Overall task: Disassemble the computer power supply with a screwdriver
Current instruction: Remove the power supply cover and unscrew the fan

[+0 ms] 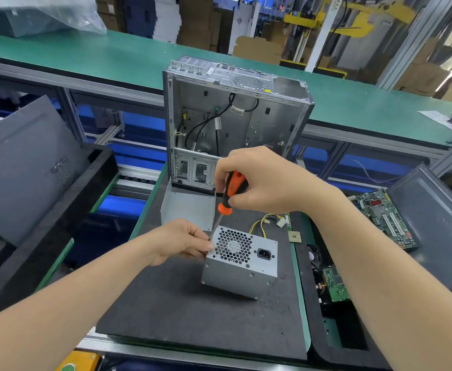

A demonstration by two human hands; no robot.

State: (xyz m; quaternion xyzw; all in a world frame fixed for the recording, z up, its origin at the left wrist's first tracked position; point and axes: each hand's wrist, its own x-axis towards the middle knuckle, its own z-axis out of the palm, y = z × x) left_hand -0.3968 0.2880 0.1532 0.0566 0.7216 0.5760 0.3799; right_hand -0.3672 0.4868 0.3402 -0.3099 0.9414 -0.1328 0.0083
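Currently: early stage. The silver sheet-metal power supply (239,259) sits out on the dark foam worktop (182,311), at 6 o'clock from the open silver computer case (235,121). Its yellow-and-black cable bundle (266,222) trails off at 1 o'clock.

The housing looks closed all round, honeycomb fan grille facing up. Judge the opening barely begun: cover screws, lid and internals are all left to do.

Your right hand (259,178) has its grip clenched round the orange-and-black handle of the screwdriver (231,190). The shaft slants down to the grille face's 10 o'clock corner. Whether the tip sits in a screw head cannot be told, because your fingers hide it.

Your left hand (182,241) grips that same corner, thumb on the top face, steadying the box.
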